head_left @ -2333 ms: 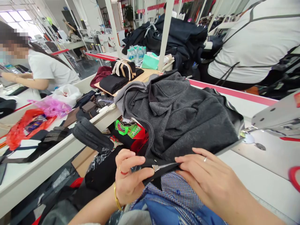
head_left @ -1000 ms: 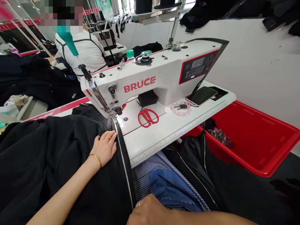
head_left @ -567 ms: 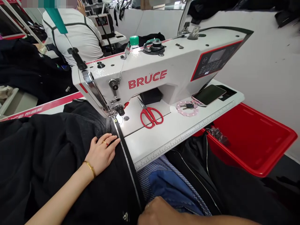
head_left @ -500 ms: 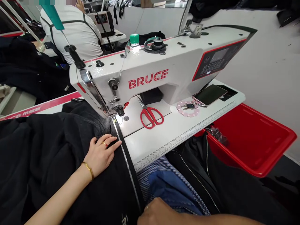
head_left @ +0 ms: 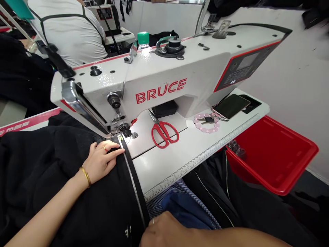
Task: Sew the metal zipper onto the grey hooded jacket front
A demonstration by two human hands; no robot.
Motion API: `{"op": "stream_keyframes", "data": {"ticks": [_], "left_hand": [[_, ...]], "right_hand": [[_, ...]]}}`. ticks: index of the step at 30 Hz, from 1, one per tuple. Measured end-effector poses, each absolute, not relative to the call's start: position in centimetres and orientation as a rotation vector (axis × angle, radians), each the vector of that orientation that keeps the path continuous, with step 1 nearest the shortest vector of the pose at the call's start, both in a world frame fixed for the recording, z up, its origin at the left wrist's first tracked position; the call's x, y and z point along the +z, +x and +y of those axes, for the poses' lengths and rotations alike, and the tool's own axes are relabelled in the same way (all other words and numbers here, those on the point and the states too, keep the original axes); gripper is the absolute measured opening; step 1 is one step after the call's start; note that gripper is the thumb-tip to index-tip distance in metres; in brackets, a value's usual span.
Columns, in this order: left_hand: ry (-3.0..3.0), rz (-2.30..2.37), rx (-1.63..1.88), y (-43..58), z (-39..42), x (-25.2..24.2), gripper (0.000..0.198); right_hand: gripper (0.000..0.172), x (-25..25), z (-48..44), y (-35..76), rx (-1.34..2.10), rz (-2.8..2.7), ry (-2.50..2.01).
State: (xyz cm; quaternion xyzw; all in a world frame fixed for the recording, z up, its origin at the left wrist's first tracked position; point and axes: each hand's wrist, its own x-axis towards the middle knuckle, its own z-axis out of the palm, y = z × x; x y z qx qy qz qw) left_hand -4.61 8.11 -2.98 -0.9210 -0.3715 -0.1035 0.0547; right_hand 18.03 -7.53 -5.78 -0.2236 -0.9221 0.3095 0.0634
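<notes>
Black fabric (head_left: 77,202) covers the left of the sewing machine table, with a metal zipper (head_left: 134,185) running along its right edge. The zipper's far end lies under the needle area of the white sewing machine (head_left: 156,82). My left hand (head_left: 102,159) lies on the fabric with fingers stretched out, its fingertips at the zipper tape just in front of the machine. At the bottom, my right hand (head_left: 164,230) is closed at the near end of the zipper tape; its fingertips are hidden. A zipper slider (head_left: 128,231) shows left of it.
Red-handled scissors (head_left: 164,134) lie on the table beside a pink beaded ring with keys (head_left: 207,122) and a phone (head_left: 230,106). A ruler strip (head_left: 185,171) edges the table. On the right stands a red bin (head_left: 277,154). Behind the machine sits a person in white (head_left: 74,37).
The view has shifted closer to the machine. My left hand has come nearer to the needle area along the zipper, and both hands appear further left in the picture.
</notes>
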Motion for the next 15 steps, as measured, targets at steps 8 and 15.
{"op": "stream_keyframes", "data": {"ticks": [8,15], "left_hand": [[-2.734,-1.15,-0.189,-2.5,6.6,-1.0,0.027],[-2.624,-1.362,-0.157,-0.7,-1.8,-2.1,0.034]], "right_hand": [[0.018,-5.4,-8.1,19.6,0.366,-2.468,-0.512],[0.023,-4.9,-8.8,18.9,0.247,-2.306,-0.493]]}}
